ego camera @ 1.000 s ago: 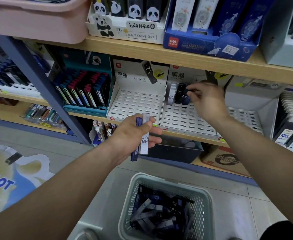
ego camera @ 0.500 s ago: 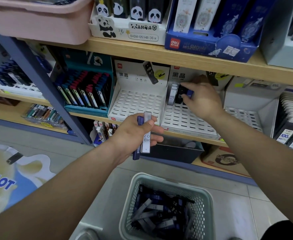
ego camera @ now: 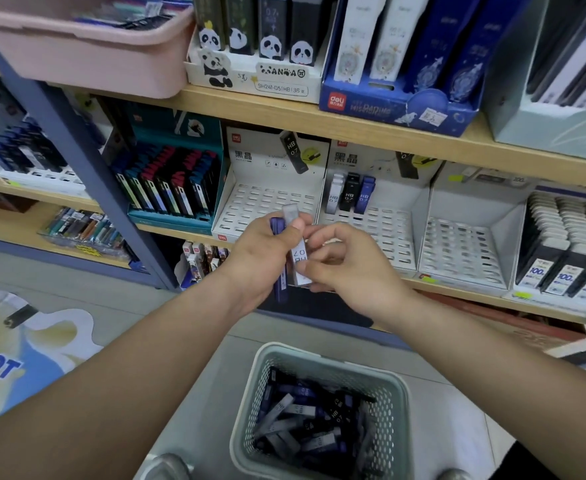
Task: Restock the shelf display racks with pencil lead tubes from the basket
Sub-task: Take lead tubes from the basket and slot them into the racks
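At frame centre the left hand (ego camera: 258, 256) gripped 2 tubes: a blue tube (ego camera: 279, 289) and a grey tube (ego camera: 299, 258). The right hand (ego camera: 350, 271) pinched the grey tube.

Bright, even indoor light comes from overhead. The shelf board (ego camera: 353, 133) above the left hand (ego camera: 263, 251) and right hand (ego camera: 350, 268) throws soft shade on the racks (ego camera: 270, 206) behind them. Both hands and the tubes (ego camera: 298, 258) they hold look slightly smeared. Straight shelf edges bow far out to either side of the hands.
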{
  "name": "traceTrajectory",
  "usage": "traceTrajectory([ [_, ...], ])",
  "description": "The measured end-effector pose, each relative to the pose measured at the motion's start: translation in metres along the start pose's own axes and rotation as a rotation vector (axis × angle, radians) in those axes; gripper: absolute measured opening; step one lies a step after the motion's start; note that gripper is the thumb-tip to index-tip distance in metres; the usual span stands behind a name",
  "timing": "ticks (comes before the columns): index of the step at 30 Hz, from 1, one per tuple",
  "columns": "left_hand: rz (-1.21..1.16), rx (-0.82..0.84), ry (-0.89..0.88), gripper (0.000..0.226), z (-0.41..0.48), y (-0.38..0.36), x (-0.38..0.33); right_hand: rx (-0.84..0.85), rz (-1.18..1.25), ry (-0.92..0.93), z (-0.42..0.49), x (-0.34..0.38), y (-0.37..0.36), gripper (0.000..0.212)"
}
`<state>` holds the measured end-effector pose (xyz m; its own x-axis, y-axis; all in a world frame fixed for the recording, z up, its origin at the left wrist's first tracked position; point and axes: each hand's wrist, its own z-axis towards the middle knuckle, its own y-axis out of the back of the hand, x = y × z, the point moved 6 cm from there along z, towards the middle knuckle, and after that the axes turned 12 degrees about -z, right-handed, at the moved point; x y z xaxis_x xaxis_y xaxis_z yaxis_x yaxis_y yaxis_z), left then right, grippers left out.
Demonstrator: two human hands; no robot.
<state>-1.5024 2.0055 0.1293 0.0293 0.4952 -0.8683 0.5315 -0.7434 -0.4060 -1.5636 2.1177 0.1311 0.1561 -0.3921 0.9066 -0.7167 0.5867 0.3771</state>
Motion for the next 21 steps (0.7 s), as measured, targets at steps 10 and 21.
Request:
traceTrajectory([
  [10,0.248,-0.010,0.035,0.013,-0.002,0.017,0.001,-0.128,0.116,0.015,0.009,-0.008,0.044,0.021],
  [21,0.509,0.037,0.112,0.018,0.002,0.020,0.015,-0.519,-0.177,0.116,0.055,-0.016,0.105,0.017],
])
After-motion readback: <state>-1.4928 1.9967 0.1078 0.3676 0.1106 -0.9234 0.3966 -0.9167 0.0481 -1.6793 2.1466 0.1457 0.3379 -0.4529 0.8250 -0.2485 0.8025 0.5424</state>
